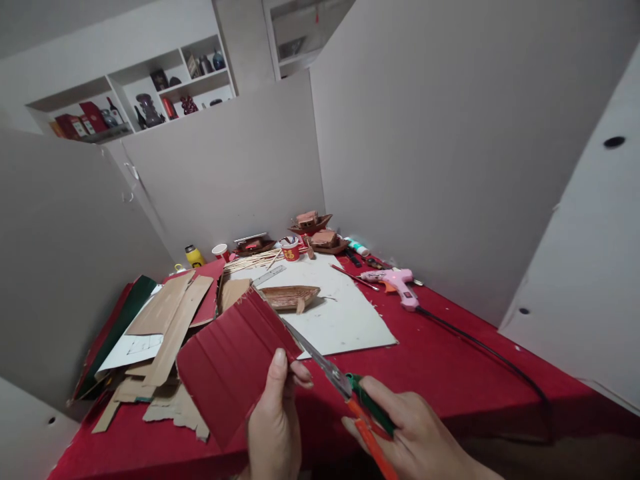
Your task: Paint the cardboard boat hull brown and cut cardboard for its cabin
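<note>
My left hand (277,412) is closed on a red piece of cardboard (227,360), thumb on its face near the right corner. In my right hand (405,420) is a pair of scissors (334,375) with one green and one orange handle. The blades point up and left and lie along the cardboard's right edge; whether they are cutting into it I cannot tell. Just behind the cardboard, a small brown model boat (291,297) rests on a white board (345,320). The cardboard covers part of the boat's left end.
Cardboard scraps (170,333) pile up at the left. A pink glue gun (400,283) lies at the right, its black cord trailing over the red cloth (450,333). Thin sticks (250,261), a red cup (289,249) and finished-looking boats (327,241) stand at the back, before grey panels.
</note>
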Demonstrator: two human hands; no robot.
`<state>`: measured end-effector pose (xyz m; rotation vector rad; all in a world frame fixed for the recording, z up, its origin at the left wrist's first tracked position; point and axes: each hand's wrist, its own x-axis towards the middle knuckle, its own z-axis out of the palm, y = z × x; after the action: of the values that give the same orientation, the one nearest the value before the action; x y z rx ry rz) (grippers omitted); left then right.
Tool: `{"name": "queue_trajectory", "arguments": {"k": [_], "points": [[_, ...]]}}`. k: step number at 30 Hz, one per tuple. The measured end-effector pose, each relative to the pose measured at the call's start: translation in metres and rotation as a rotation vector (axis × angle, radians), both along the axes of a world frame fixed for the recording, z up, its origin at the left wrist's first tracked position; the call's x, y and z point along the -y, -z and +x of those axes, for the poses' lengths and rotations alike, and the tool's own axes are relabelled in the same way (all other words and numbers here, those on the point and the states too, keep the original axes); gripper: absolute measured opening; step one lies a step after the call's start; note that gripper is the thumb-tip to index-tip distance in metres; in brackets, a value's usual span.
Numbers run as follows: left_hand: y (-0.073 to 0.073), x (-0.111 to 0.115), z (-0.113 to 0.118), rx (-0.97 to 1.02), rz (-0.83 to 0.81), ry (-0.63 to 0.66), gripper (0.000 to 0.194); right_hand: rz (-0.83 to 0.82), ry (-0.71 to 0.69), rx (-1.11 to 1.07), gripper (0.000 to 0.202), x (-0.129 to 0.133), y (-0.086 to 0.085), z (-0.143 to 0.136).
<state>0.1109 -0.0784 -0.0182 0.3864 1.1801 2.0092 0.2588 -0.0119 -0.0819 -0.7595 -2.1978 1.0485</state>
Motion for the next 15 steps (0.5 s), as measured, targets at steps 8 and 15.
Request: {"name": "queue_trajectory", "arguments": {"k": [8, 15], "points": [[0.013, 0.019, -0.012, -0.079, -0.09, -0.068, 0.04, 0.001, 0.157, -0.099, 0.03, -0.001, 0.016, 0.017], [0.029, 0.027, -0.037, -0.27, -0.214, -0.163, 0.04, -0.065, 0.106, -0.044, 0.032, 0.003, 0.006, 0.03]]}}
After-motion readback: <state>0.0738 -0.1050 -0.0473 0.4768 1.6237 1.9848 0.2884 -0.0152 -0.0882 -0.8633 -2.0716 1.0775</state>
